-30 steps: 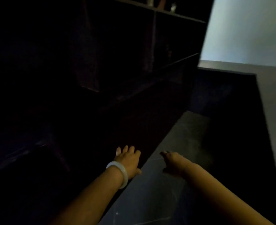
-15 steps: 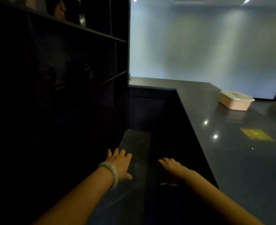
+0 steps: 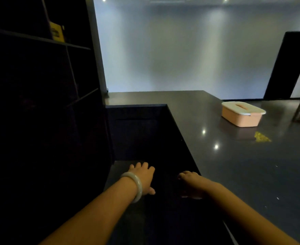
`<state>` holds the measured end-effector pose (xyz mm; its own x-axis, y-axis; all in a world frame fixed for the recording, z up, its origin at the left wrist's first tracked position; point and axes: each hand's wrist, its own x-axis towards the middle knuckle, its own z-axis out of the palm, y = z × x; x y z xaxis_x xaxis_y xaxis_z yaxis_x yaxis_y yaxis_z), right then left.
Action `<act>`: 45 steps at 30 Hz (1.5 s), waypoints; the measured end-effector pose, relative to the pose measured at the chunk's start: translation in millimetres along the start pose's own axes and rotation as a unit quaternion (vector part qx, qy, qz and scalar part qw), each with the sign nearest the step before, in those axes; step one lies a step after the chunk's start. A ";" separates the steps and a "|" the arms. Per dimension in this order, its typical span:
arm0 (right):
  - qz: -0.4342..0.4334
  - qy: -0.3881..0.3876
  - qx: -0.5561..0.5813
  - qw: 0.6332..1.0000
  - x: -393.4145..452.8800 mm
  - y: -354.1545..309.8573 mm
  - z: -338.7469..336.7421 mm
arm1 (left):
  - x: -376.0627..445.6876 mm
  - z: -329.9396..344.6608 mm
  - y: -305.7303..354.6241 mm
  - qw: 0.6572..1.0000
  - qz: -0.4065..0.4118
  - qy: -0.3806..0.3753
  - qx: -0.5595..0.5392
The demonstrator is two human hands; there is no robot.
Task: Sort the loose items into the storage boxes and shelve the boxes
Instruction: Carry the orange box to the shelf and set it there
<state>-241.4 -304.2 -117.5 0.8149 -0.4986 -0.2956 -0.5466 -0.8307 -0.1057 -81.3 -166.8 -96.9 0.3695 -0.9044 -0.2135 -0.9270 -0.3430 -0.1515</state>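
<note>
A peach storage box [image 3: 241, 114] with a pale lid stands closed on the dark counter [image 3: 243, 165] at the right, far from both hands. My left hand [image 3: 144, 177], with a pale bangle on the wrist, reaches forward with relaxed fingers and holds nothing. My right hand [image 3: 191, 183] hangs beside the counter's edge, fingers loose, holding nothing. Both hands are over the dark gap between the shelving [image 3: 39, 103] and the counter. The shelf compartments are too dark to see into.
A yellow and black item [image 3: 57, 33] stands on an upper shelf at the left. A pale wall runs behind the counter, with a dark doorway [image 3: 287, 66] at the far right. A yellow reflection lies on the counter near the box.
My view has swung right from the dark shelving toward the counter, bringing the peach box into sight. Both hands stay extended and empty, in the same relaxed pose.
</note>
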 end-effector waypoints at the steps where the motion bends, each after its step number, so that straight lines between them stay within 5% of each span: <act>1: 0.002 -0.006 0.000 1.000 24.8 14.1 -8.8 | 27.8 -6.9 -4.2 1.000 0.004 -0.004 -0.001; 12: 0.064 0.014 0.044 0.997 254.7 131.3 -83.1 | 295.4 -48.1 -56.7 0.998 0.064 0.004 0.012; 19: 0.191 -0.003 0.061 0.980 374.8 206.2 -123.4 | 493.8 -78.2 -88.0 0.985 0.162 0.010 0.052; 29: 0.365 0.012 0.154 0.918 414.5 329.1 -153.8 | 702.5 -131.6 -15.5 0.935 0.341 0.041 0.087; 45: 0.558 0.127 0.230 0.787 425.6 527.0 -205.4 | 918.3 -216.6 119.3 0.887 0.456 0.074 0.033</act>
<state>-143.0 -1005.1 -104.0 -0.2416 -0.9365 -0.2542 -0.9138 0.3077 -0.2650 133.6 -1093.2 -101.9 -0.5476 -0.8236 -0.1480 -0.8290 0.5580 -0.0375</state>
